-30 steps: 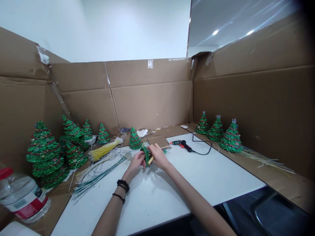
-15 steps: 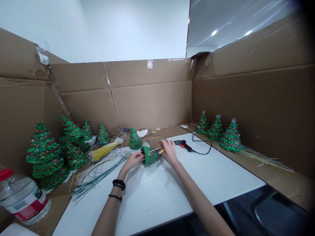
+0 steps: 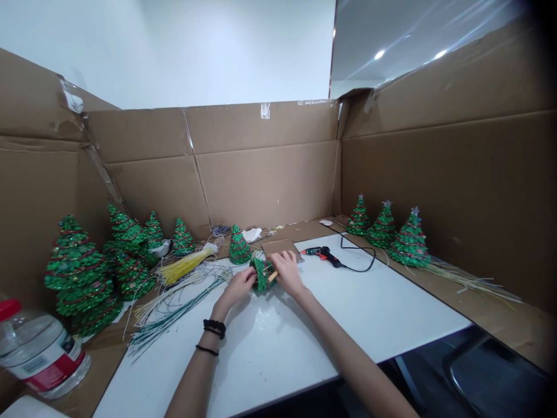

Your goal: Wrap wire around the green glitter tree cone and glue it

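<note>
Hand on each side of one small green tree (image 3: pixel 261 278)

Pinched at the left edge by the left hand (image 3: pixel 241 285), partly covered by the right hand (image 3: pixel 285 270), with a tan rod (image 3: pixel 272 277) gripped in that right hand and slanting across the front. Placed over the middle of the white counter (image 3: pixel 270 360), seemingly tipped sideways; cannot tell whether resting or lifted just clear.

Probably light, springy and prickly outside, stiffer beneath. Unlikely to slip, judging by so rough a coat, yet apt to snag or shed. Best taken at the wider end, judged to be near the left hand, with a gentle pinch; better not squeezed hard around the leafy outside, at risk of flattening.

Bordered behind by a standing tree (image 3: pixel 239 248) and a cardboard piece (image 3: pixel 281 246). Flanked on the right by a corded glue gun (image 3: pixel 327 255), on the left by yellow strands (image 3: pixel 186 265) and green strands (image 3: pixel 174 314). Ringed farther out by a large tree (image 3: pixel 76 270), star-topped trees (image 3: pixel 409 245) and a red-capped bottle (image 3: pixel 43 363).
</note>
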Action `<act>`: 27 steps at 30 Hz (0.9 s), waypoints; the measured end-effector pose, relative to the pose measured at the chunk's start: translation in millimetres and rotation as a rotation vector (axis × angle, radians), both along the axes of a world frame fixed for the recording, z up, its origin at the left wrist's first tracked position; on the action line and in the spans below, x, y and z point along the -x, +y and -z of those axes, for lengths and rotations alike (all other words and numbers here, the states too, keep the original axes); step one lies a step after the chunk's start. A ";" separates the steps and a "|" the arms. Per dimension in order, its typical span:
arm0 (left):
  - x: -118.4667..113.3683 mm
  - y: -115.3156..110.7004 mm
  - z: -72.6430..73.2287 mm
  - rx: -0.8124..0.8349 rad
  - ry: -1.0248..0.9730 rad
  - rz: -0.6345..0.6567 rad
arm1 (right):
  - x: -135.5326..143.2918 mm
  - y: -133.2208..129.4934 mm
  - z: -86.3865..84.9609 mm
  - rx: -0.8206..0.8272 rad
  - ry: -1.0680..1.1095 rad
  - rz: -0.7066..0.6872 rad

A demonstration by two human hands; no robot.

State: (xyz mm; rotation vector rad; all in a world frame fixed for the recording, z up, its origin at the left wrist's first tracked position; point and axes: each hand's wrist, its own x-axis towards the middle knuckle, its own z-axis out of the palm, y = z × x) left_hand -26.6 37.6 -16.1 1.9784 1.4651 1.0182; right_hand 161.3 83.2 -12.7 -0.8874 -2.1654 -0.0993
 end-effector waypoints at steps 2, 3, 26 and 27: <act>1.6 -1.2 -1.7 -0.002 0.001 -0.005 | -11.7 6.9 -0.4 0.018 0.095 0.078; 1.6 -1.5 -2.4 -0.003 -0.003 -0.012 | -16.3 9.7 -0.4 0.029 0.134 0.102; -18.2 1.5 0.4 0.297 -0.417 0.121 | -2.8 4.7 5.7 0.293 0.104 0.055; -18.1 1.9 0.6 0.300 -0.425 0.118 | -2.4 4.0 5.9 0.275 0.102 0.054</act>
